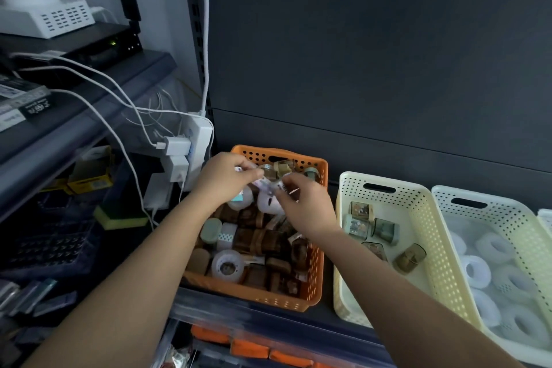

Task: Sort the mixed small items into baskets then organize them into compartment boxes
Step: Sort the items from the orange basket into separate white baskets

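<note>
Head cam looking down at a shelf, so going from nearest to farthest. Right at the bottom edge there's a clear drawer with some orange pieces [249, 348] inside. Can't tell what they are.

On the shelf above that sit three baskets in a row. The orange basket [254, 293] is on the left and it's packed with a mixed pile [257, 242] of brown rolls, little tubs and a white tape roll [227, 266]. Just right of it is the cream basket [349, 293] with a few small clear boxes [385, 230] lying toward its far end. Next one over, touching it, is the white basket [525, 218], full of white rolls [478, 270].

Both arms reach in over the orange basket. The left hand [222, 179] and right hand [307, 206] are up over its far half, close together, each with fingers curled in and pinching the same small packet [268, 184] from opposite ends. It looks clear-wrapped with a barcode, but it's blurry, so that's all I can say.

Further back on the left, a white power strip [198, 143] hangs upright with chargers [177, 146] plugged in and white cables [119, 92] running off to the left. Far left, on a higher shelf, there's a black box [101, 45] with little lights and a white vented box [56, 19]. A dark panel [388, 54] is behind everything.
</note>
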Motion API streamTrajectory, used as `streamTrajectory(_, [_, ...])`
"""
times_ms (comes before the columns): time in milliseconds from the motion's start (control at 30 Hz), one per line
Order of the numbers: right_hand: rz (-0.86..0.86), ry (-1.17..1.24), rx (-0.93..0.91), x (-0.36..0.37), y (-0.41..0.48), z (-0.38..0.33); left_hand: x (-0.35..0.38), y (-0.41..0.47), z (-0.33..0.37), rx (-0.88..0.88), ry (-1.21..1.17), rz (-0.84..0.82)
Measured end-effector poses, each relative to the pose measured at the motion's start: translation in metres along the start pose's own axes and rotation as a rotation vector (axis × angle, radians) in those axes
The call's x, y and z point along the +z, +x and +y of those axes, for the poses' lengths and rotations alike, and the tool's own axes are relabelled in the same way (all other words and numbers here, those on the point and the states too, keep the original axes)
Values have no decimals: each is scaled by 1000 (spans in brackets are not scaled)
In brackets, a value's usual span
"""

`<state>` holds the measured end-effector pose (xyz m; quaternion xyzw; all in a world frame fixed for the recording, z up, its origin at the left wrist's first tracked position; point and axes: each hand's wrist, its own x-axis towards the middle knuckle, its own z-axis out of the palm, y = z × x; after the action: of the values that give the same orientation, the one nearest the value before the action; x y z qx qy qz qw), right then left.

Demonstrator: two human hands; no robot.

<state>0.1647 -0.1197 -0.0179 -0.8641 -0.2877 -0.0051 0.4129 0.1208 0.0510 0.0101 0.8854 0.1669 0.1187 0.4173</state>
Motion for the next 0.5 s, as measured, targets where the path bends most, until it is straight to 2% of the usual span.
streamTrajectory(100, [108,163,113,-9,0,-3,7,-6,9,-37,-210,17])
streamTrajectory(200, [132,355,236,-25,-5,-3,20,-9,22,-54,-331,30])
streamTrajectory(267, [166,420,253,-40,-12,0,34,-11,32,-53,-383,4])
streamTrajectory(367, [235,456,247,-64,-28,12,62,-16,53,-16,-348,-57])
streamTrajectory(500, [315,380,302,-105,-53,38,111,-23,90,49,-358,-84])
